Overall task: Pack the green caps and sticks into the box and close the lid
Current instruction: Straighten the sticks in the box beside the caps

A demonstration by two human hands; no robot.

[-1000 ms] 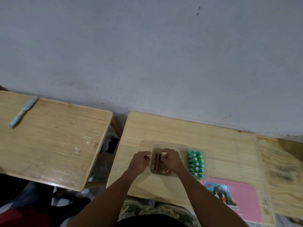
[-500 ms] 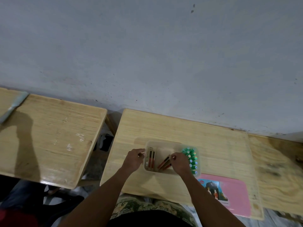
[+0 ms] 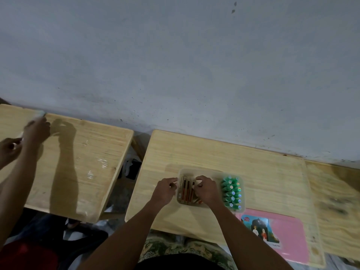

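sticks (image 3: 185, 190), brown and orange-red, lie side by side in the left part of a clear box (image 3: 204, 171), their long axis running from the front edge of the bench (image 3: 272, 176) toward the back edge by the wall; a few orange ends poke out slantwise under the right hand (image 3: 207, 191). green caps (image 3: 229, 191) fill the right part of the box in two rows that run front to back, pale round ends turned to the right. the box sits near the front edge, about midway along it. the left hand (image 3: 164, 190) grips the box's left wall, fingers (image 3: 172, 185) curled and close together. the right hand's fingers (image 3: 200, 184) are curled down, pressed together, on the sticks. a pink sheet (image 3: 288, 234) lies at the front right corner, just beside the box, with a printed picture of small figures; its writing is too small to read
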